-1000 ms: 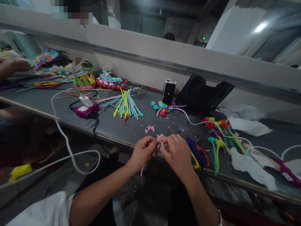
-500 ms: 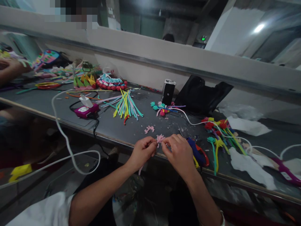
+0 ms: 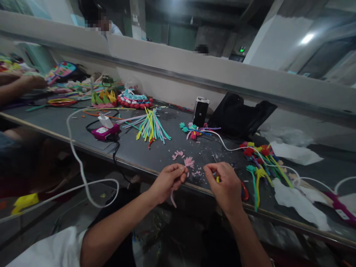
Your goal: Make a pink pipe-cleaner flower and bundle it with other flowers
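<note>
My left hand [image 3: 171, 181] pinches a pink pipe-cleaner flower [image 3: 189, 162] just below its fringed head. The flower's pink stem [image 3: 173, 199] hangs out beneath the hand, past the table's front edge. Apart from it, to the right, my right hand [image 3: 224, 183] has thumb and forefinger pressed together; whatever may be between them is too small to make out. Behind that hand lies a tool with a red handle [image 3: 244, 191], mostly hidden. Small pink clippings [image 3: 178, 154] lie on the dark table [image 3: 155, 157] near the flower.
Behind my hands lies a fan of yellow and teal pipe cleaners [image 3: 151, 126]. Finished flowers [image 3: 191, 129] rest by a black device [image 3: 200, 111]; more flowers [image 3: 257, 159] lie right. A white cable [image 3: 228, 148] crosses the table. Another person's hand [image 3: 25, 83] works at far left.
My right hand has moved away from the flower to the right, over the red-handled tool. My left hand keeps the flower, whose pink head now shows more fully.
</note>
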A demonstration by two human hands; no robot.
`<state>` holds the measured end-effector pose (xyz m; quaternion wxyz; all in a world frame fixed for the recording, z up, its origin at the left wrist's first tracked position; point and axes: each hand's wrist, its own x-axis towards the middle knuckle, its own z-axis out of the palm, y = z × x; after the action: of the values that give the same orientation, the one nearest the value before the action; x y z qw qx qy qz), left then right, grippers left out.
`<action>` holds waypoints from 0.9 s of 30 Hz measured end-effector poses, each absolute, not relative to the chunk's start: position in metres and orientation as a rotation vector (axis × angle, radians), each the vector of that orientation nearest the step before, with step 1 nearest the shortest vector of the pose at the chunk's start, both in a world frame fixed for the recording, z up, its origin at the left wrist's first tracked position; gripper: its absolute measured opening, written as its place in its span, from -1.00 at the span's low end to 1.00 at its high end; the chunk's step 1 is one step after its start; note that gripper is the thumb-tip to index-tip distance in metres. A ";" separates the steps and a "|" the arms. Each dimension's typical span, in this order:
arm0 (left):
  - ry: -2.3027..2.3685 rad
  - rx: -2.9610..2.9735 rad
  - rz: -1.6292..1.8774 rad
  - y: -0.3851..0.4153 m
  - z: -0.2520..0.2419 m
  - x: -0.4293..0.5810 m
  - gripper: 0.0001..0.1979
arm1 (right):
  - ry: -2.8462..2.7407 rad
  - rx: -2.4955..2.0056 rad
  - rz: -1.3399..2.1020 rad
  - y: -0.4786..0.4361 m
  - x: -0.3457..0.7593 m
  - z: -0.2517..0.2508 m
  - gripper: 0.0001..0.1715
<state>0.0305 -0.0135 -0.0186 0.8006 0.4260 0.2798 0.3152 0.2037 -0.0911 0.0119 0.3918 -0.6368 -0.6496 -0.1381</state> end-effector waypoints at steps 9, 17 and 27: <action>0.546 0.807 0.596 -0.012 -0.017 0.027 -0.80 | -1.637 -1.698 -0.362 -0.097 0.219 0.003 -0.79; 0.600 0.824 0.580 -0.015 -0.014 0.030 -0.79 | -1.678 -1.684 -0.286 -0.098 0.209 -0.004 -0.78; 0.716 0.809 0.612 -0.014 -0.007 0.024 -0.81 | -1.649 -1.791 -0.468 -0.092 0.219 -0.004 -0.75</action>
<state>0.0239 -0.0139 -0.0068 0.8135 0.3788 0.3356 0.2866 0.2193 -0.0923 -0.0041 0.3252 -0.6832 -0.6289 -0.1786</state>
